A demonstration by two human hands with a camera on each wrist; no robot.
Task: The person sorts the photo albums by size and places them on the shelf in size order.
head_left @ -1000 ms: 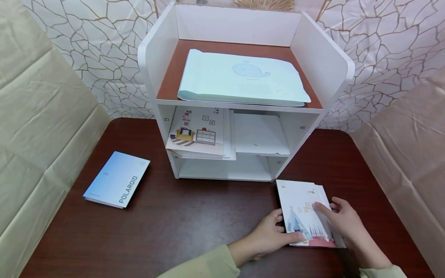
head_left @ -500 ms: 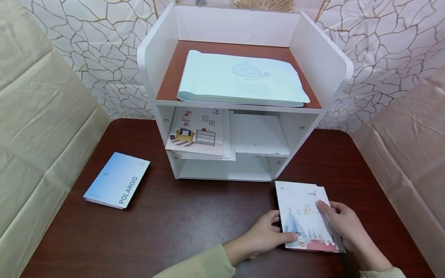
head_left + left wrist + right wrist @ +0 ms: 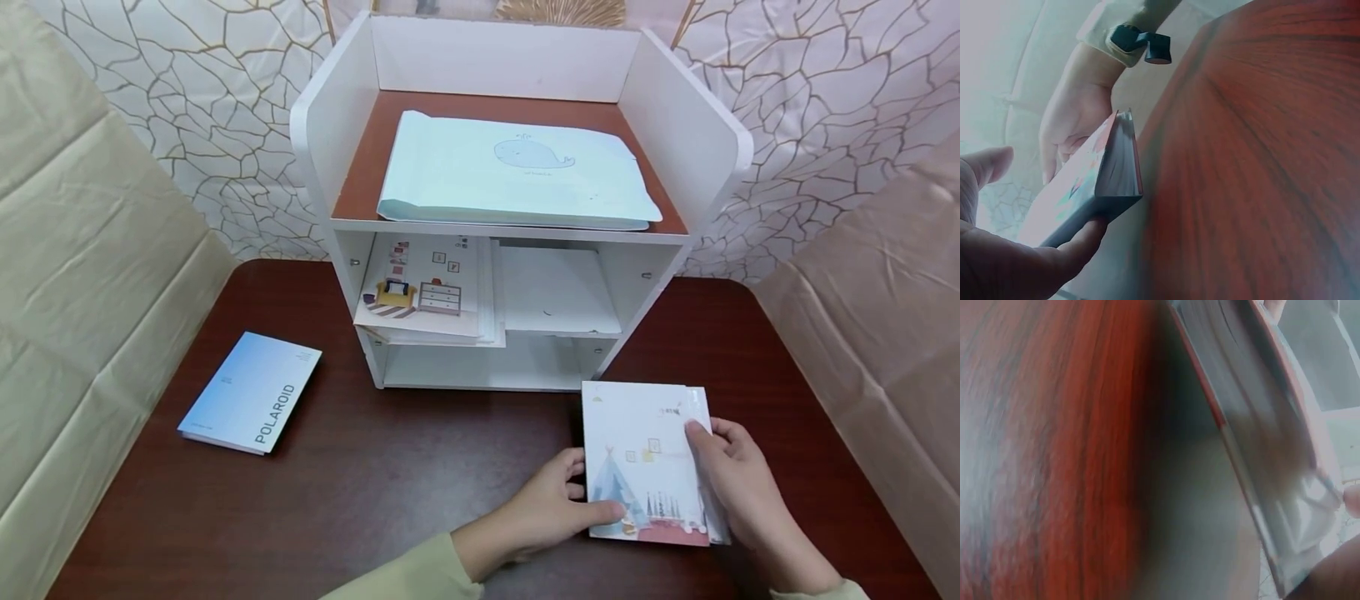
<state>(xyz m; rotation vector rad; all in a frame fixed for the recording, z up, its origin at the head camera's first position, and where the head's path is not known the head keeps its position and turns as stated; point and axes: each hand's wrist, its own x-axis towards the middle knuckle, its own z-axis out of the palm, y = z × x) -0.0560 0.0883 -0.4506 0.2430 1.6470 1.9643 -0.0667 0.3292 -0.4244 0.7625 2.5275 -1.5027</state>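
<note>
A photo album point(image 3: 637, 467) with a tent drawing on its white cover is held above the right front of the dark table. My left hand point(image 3: 547, 504) grips its spine side, the thumb over the lower left of the cover and the fingers along the spine. On the opposite side my right hand point(image 3: 742, 483) pinches the open edge, thumb on the cover. Clear, glossy page sleeves point(image 3: 1272, 444) show between the covers in the right wrist view. In the left wrist view, the album point(image 3: 1119, 156) is tilted, and a left finger touches its spine.
A white shelf unit point(image 3: 686, 150) stands at the back centre. It holds a whale-print packet point(image 3: 517, 175) on top and illustrated albums point(image 3: 427, 292) on the middle shelf. A blue POLAROID album point(image 3: 251, 392) lies at left on the dark table point(image 3: 375, 492).
Both hands have moved the tent album a little to the left, and it has turned slightly straighter. The shelf and the blue album stay put.
</note>
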